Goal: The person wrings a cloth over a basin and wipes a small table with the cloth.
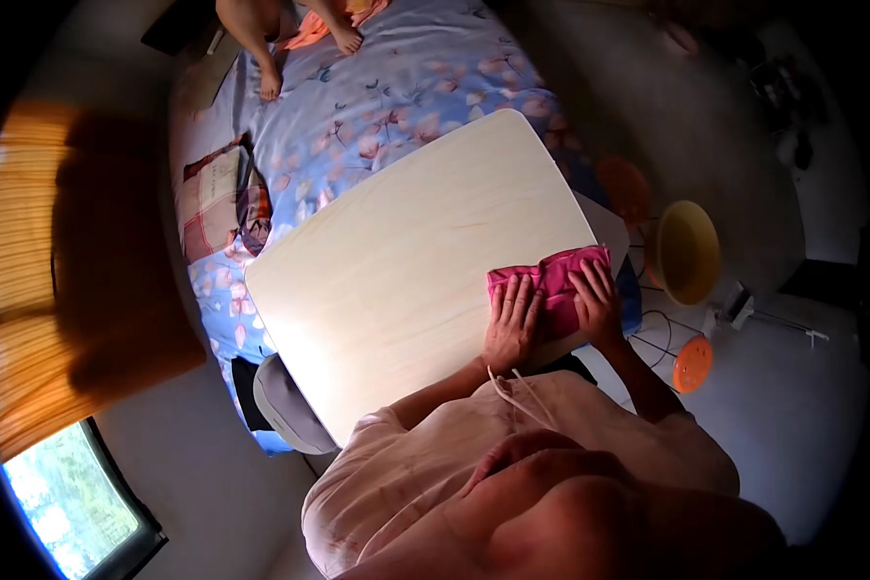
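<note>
A folded pink cloth (pixel 557 293) lies at the right end of a pale wooden tabletop (pixel 406 242). My left hand (pixel 514 324) rests flat on the cloth's left part, fingers stretched out and pointing away from me. On the cloth's right part lies my right hand (pixel 597 300), its fingers spread a little over the fabric. Neither hand is gripping the cloth. The underside of the cloth, against the tabletop, is hidden.
Beyond the tabletop is a bed with a blue floral sheet (pixel 387 87), where another person's bare feet (pixel 348 39) show. A folded plaid item (pixel 213 193) lies on its left. At right stand a yellow basin (pixel 688 253) and an orange stool (pixel 693 364). A curtain (pixel 29 242) hangs left.
</note>
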`<state>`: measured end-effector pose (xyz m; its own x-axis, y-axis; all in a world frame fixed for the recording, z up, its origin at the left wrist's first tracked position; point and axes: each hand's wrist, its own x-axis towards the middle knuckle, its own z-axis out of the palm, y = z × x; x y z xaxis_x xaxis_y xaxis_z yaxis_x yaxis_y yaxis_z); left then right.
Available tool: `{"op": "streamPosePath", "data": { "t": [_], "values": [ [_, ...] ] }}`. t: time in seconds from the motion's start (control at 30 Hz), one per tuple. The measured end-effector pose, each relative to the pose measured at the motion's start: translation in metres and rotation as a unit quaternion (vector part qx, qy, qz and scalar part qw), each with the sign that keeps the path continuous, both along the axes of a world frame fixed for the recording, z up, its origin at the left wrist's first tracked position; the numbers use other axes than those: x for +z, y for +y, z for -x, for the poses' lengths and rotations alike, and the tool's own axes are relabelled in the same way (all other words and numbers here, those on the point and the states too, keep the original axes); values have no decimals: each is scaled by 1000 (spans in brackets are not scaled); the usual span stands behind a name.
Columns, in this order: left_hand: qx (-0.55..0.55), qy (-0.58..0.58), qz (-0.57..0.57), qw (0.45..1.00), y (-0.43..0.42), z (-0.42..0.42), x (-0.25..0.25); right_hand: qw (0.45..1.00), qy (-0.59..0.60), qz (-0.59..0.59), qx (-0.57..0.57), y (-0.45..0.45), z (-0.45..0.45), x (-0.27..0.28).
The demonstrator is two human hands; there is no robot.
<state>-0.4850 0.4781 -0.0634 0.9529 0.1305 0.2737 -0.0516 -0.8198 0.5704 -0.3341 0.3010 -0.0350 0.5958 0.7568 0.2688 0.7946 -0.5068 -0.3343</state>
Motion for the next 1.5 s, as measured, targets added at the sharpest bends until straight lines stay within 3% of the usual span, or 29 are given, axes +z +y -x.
{"op": "streamPosePath", "data": {
  "t": [0.1, 0.3, 0.4, 0.53, 0.77, 0.93, 1.1, 1.23, 1.33, 1.5],
  "values": [
    [16, -45, 2, 999, 41, -35, 4, 1000, 5, 4, 18, 45, -39, 7],
    [155, -28, -112, 981, 194, -158, -15, 993, -49, -101, 42, 233, -183, -34],
    [175, 12, -136, 975, 223, -177, -13, 991, -52, -112, 47, 268, -202, -37],
    [150, -51, -138, 978, 178, -158, -19, 990, -51, -130, 32, 213, -173, -46],
    [-10, -21, 25, 999, 1, -13, 6, 999, 0, 45, -10, -17, -4, -10],
    [-3, -42, 38, 998, 21, -21, 3, 999, 8, 35, 35, 19, -14, 10],
    [175, -42, -67, 981, 133, -127, -8, 998, -46, 3, 38, 171, -118, -6],
    [231, -18, -119, 966, 179, -164, -18, 998, -37, -54, 25, 231, -161, -30],
    [188, -69, -129, 971, 150, -141, -19, 997, -24, -60, 39, 183, -139, -29],
    [36, -15, -40, 998, 25, -37, -1, 999, 20, 15, 24, 27, -31, -4]
  ]
}}
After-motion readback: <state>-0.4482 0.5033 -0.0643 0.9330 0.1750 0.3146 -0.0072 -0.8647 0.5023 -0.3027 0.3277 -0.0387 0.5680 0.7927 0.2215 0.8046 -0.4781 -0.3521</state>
